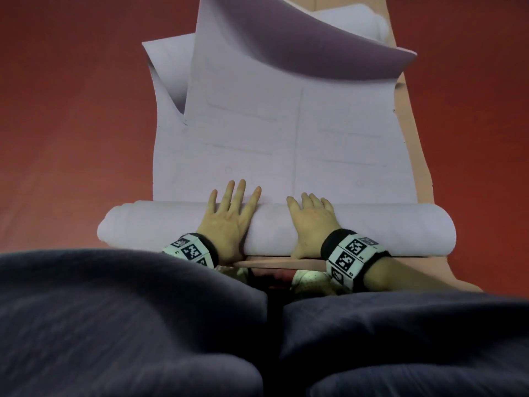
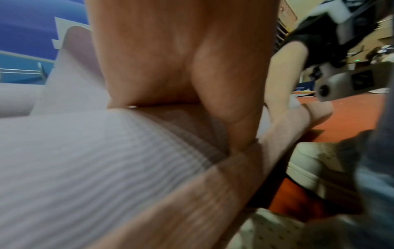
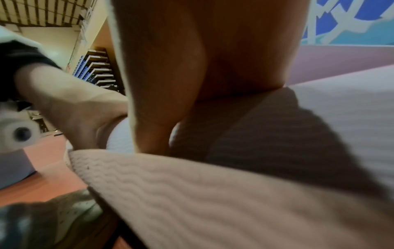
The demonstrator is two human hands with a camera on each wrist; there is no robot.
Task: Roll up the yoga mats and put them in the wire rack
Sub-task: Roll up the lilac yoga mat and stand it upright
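A lavender yoga mat (image 1: pixel 286 144) lies on a peach mat (image 1: pixel 415 156) on the floor. Its near end is wound into a thick roll (image 1: pixel 274 227) that runs left to right. My left hand (image 1: pixel 229 216) presses flat on top of the roll, fingers straight and spread. My right hand (image 1: pixel 310 216) rests on the roll beside it, with the fingers bent slightly over the top. The left wrist view shows my left palm (image 2: pixel 181 59) on the ribbed roll (image 2: pixel 85 160). In the right wrist view my right palm (image 3: pixel 213 50) presses the roll (image 3: pixel 341 118). No wire rack is in view.
The lavender mat's far end (image 1: pixel 300 44) curls up and folds back. Behind it lies a pale bundle (image 1: pixel 352 21). Red floor (image 1: pixel 71 110) spreads on both sides. My knees in dark trousers (image 1: pixel 128 325) and pale shoes (image 1: pixel 309 279) crowd the near side of the roll.
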